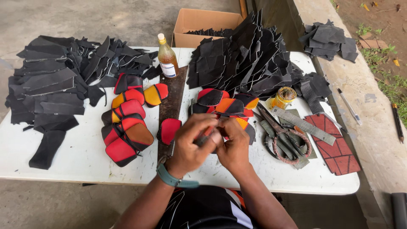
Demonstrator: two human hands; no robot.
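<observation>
Nearest the camera, the person's black top with white and orange stripes (207, 210) is showing at the bottom edge, and just above it both forearms are reaching over the white table (76, 159). The left hand (193, 142), with a teal wristband (171, 179) on its wrist, and the right hand (233, 146) are pressing together, fingers curled shut around a small red and black leather piece (208, 132). Most of that piece is hiding between the fingers, so its shape is hard to tell; it is sitting just above the table's near middle.

Judging by what is lying about, a good share of the work is looking done. To the left, a cluster of finished red, orange and black pieces (127, 123) is resting beside a dark rusty saw blade (173, 104), and a second group (227, 104) is lying just behind the hands. Much seems to be waiting too: a large pile of black cut leather (51, 85) is covering the table's left end, another heap (250, 59) is filling the far middle, and more is sitting in a cardboard box (199, 25).

Right of the hands, wrapped-handle scissors (284, 138), a small yellow tin (285, 96) and a dark red patterned template (337, 144) are lying close by. A bottle of amber liquid (168, 57) is standing upright behind the saw blade.
</observation>
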